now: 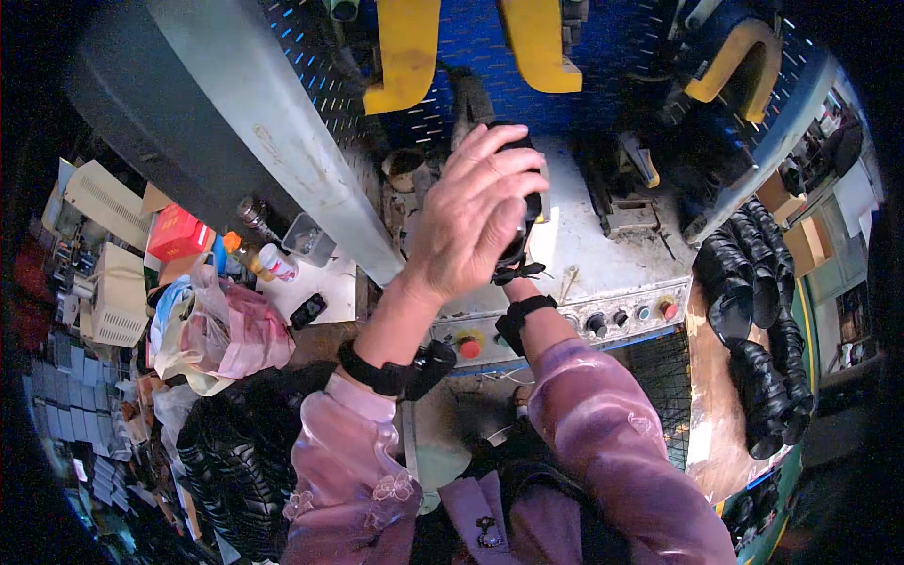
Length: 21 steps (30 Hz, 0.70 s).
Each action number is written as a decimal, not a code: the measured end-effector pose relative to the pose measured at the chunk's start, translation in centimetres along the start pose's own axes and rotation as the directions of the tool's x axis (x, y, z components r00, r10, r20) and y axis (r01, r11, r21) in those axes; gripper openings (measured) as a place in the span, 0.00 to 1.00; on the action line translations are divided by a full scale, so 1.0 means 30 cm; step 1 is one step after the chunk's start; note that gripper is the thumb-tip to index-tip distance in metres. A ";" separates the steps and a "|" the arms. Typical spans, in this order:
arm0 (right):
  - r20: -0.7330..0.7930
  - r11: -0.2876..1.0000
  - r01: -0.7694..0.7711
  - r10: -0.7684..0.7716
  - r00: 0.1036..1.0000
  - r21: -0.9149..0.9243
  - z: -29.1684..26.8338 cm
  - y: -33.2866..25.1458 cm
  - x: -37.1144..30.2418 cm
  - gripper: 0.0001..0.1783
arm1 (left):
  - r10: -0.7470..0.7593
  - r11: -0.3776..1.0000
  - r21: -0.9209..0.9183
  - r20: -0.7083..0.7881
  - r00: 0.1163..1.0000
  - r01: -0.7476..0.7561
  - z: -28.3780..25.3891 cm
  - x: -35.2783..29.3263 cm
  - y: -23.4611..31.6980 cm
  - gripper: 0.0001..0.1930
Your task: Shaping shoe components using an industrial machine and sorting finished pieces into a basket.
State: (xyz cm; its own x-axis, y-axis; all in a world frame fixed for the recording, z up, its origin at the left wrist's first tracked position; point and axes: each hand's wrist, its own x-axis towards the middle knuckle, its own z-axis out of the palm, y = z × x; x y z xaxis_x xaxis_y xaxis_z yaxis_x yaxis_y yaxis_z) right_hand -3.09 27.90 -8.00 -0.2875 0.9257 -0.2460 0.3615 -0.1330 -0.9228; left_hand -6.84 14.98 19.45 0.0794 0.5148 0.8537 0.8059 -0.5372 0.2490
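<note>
My left hand [476,212] is raised in the middle over a machine's white worktop [603,259]. Its fingers are bent over a glossy black piece [521,243] that looks like a shoe upper, the thumb pressed along its near side. The hand and the shadow hide most of that piece. My right forearm [544,330] rises just beside it, with a black band at the wrist. The right hand itself is behind the left hand and the black piece, so its fingers do not show. Two yellow machine arms [407,52] hang beyond my hands.
Red and black knobs [596,325] line the worktop's front panel. At right, black shoe uppers [749,320] are heaped on a wooden board. A grey post [282,132] stands left; past it are plastic bags [221,325], bottles and a phone [308,311]. Another yellow arm [744,71] curves at upper right.
</note>
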 end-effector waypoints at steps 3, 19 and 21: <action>-0.025 0.998 0.051 -0.052 0.998 -0.024 -0.006 0.040 0.080 0.25 | 0.033 0.999 -0.018 -0.005 0.999 -0.033 0.023 0.006 0.010 0.19; -0.007 0.921 0.360 -0.364 0.931 -0.148 -0.048 0.038 0.119 0.20 | -0.541 0.808 -0.503 -0.427 0.724 0.307 -0.043 -0.300 0.009 0.40; 0.008 0.907 0.384 -0.388 0.921 -0.172 -0.063 0.076 0.121 0.20 | -0.549 0.800 -0.497 -0.382 0.743 0.336 -0.038 -0.326 0.004 0.38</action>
State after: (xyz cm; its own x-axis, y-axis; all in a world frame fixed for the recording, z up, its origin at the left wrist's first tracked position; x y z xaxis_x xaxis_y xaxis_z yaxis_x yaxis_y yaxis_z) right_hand -1.64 31.63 -10.43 -0.4125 0.9017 0.1293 0.3703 0.2957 -0.8806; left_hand -8.20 9.12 11.64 -0.6080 0.4222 0.6724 0.3800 -0.5888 0.7133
